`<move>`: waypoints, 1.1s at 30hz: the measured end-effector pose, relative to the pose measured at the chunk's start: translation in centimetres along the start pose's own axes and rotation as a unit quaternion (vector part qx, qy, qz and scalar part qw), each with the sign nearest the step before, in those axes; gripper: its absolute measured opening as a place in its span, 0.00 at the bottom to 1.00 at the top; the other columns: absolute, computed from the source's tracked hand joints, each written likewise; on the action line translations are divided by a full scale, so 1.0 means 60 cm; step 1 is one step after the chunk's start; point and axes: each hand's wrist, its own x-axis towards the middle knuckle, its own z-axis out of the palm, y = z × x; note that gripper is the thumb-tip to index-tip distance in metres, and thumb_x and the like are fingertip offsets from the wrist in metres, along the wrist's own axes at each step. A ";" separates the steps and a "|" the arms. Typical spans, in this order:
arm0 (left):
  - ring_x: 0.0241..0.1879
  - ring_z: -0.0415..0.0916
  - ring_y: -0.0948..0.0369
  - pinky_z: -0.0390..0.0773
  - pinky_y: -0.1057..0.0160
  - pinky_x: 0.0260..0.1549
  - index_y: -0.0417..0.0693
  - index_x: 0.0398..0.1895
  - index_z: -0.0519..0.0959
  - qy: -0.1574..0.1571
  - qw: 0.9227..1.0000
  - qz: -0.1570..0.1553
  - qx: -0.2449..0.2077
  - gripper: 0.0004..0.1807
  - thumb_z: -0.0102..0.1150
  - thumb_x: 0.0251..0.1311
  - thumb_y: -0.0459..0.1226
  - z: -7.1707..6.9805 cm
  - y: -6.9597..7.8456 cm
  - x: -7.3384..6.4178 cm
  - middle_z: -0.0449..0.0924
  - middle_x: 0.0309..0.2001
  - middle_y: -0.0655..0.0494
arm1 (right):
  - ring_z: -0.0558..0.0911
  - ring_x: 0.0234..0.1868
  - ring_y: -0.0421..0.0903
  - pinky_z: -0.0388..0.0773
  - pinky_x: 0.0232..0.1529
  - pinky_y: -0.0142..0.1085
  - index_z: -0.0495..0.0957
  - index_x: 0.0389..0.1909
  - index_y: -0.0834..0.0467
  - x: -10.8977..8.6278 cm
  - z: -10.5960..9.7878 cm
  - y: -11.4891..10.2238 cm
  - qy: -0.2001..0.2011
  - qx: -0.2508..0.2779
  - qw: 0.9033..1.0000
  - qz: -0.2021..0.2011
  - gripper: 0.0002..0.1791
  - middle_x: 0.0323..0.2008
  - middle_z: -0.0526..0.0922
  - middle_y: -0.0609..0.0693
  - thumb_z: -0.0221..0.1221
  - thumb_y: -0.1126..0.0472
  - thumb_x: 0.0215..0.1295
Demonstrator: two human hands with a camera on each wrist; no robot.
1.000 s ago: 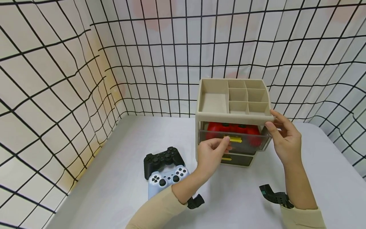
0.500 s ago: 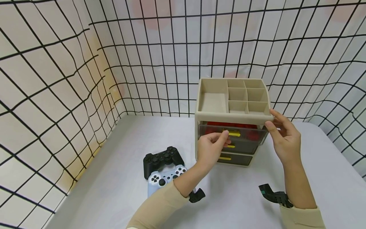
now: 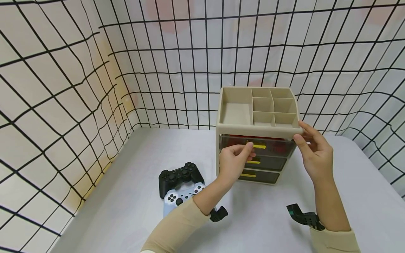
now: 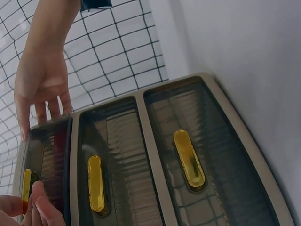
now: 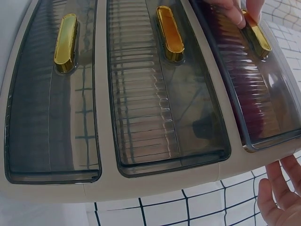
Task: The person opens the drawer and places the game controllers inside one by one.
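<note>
A beige drawer organizer (image 3: 260, 131) stands upright on the table, with three smoky see-through drawers and a divided top. My left hand (image 3: 233, 161) pinches the yellow handle (image 3: 260, 146) of the top drawer (image 3: 278, 149). That drawer is nearly flush, its front edge slightly proud of the frame in the right wrist view. Something red shows dimly through its front. At the organizer's upper right corner my right hand (image 3: 316, 151) grips the edge, thumb in front. The middle drawer (image 4: 120, 141) and bottom drawer (image 4: 216, 141) sit closed.
Left of the organizer a black game controller (image 3: 180, 177) and a light blue game controller (image 3: 172, 207) lie against each other on the white table (image 3: 133, 196). The left forearm covers part of the blue one. Black grid netting (image 3: 177, 70) stands behind and at both sides.
My left hand has pushed the top drawer inward, from well out to nearly flush, hiding most of the red controller inside. The right hand has stayed at the corner.
</note>
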 end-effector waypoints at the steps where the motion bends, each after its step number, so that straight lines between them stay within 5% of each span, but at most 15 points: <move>1: 0.28 0.84 0.57 0.82 0.62 0.31 0.37 0.32 0.87 0.001 1.000 0.001 0.000 0.17 0.62 0.64 0.44 0.000 0.000 0.000 0.85 0.26 0.55 | 0.77 0.46 0.37 0.71 0.41 0.22 0.75 0.63 0.58 0.000 0.000 0.001 0.000 0.001 1.000 -0.001 0.23 0.44 0.79 0.36 0.57 0.72 0.67; 10: 0.24 0.80 0.66 0.81 0.67 0.30 0.37 0.33 0.86 0.005 1.000 0.005 0.000 0.17 0.62 0.64 0.44 0.002 0.000 0.005 0.85 0.26 0.55 | 0.77 0.45 0.37 0.71 0.40 0.22 0.75 0.62 0.59 0.001 0.000 0.002 0.001 0.004 1.000 -0.011 0.23 0.43 0.80 0.36 0.58 0.73 0.66; 33: 0.24 0.79 0.67 0.80 0.67 0.29 0.36 0.33 0.86 0.006 1.000 0.003 0.005 0.18 0.61 0.66 0.44 0.004 -0.002 0.010 0.85 0.26 0.53 | 0.77 0.45 0.36 0.71 0.40 0.21 0.75 0.62 0.59 0.001 0.000 0.003 0.002 0.000 1.000 -0.013 0.23 0.43 0.79 0.36 0.58 0.72 0.66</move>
